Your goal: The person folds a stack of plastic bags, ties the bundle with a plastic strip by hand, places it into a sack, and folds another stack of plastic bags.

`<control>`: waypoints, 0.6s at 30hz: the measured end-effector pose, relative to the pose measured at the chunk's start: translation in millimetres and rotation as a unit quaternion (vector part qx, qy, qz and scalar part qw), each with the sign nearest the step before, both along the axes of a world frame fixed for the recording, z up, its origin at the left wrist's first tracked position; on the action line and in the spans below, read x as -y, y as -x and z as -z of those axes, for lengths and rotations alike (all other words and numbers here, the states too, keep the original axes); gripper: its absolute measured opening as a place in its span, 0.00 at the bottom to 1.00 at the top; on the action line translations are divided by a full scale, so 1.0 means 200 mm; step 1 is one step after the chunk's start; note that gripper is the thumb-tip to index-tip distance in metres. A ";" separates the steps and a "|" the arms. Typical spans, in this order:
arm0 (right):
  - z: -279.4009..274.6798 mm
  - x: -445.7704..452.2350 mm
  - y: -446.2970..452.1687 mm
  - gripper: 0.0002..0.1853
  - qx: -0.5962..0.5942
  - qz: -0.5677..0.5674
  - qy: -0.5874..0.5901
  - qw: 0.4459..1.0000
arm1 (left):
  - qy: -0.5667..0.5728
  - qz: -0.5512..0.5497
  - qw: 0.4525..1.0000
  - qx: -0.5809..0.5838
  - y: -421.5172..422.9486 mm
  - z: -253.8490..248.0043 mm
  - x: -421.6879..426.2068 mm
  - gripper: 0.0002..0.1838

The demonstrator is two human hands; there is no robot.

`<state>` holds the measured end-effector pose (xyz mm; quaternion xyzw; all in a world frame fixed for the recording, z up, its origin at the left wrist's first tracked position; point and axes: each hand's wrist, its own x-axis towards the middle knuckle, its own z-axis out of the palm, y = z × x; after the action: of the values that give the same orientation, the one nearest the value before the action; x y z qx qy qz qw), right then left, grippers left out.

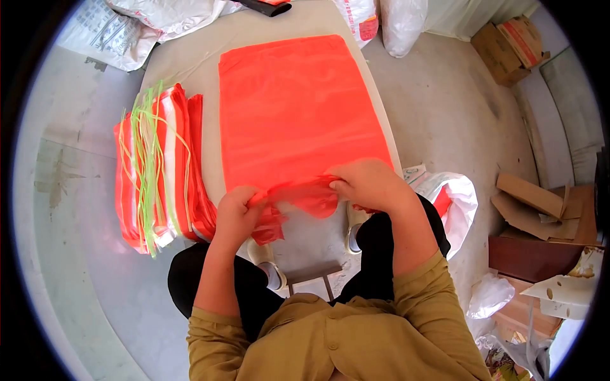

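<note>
A flat stack of red-orange sheets lies on the pale table. At its near edge my left hand is closed on a bunched part of the thin red sheet. To the right, my right hand pinches the same edge between thumb and fingers. Crumpled red material hangs between and below the two hands, over the table's near edge. Left of the stack is a pile of folded red pieces with white stripes, and yellow-green cords lie across it.
White plastic bags sit at the back left, others at the back right. An open white sack holding something red stands by my right knee. Cardboard boxes and cardboard pieces lie at the right.
</note>
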<state>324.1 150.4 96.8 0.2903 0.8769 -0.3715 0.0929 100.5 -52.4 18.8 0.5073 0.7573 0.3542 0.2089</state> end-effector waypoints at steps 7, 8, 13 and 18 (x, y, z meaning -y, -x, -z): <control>0.18 -0.18 -0.11 0.16 -0.067 0.074 -0.108 0.989 | 0.053 -0.091 0.990 0.096 0.04 0.03 -0.09 0.13; 0.22 -0.20 -0.13 0.18 -0.097 0.106 -0.115 0.983 | 0.071 -0.100 0.988 0.090 0.04 0.02 -0.10 0.15; 0.28 -0.25 -0.14 0.31 -0.101 0.203 -0.043 0.973 | 0.105 -0.120 0.987 0.011 0.04 0.01 -0.15 0.18; 0.35 -0.29 -0.18 0.30 -0.094 0.190 -0.010 0.977 | 0.097 -0.115 0.989 -0.014 0.03 -0.01 -0.16 0.16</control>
<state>360.5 208.1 27.7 0.4163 0.8143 -0.3992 -0.0651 94.4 -19.9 21.1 0.3993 0.8440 0.2940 0.2046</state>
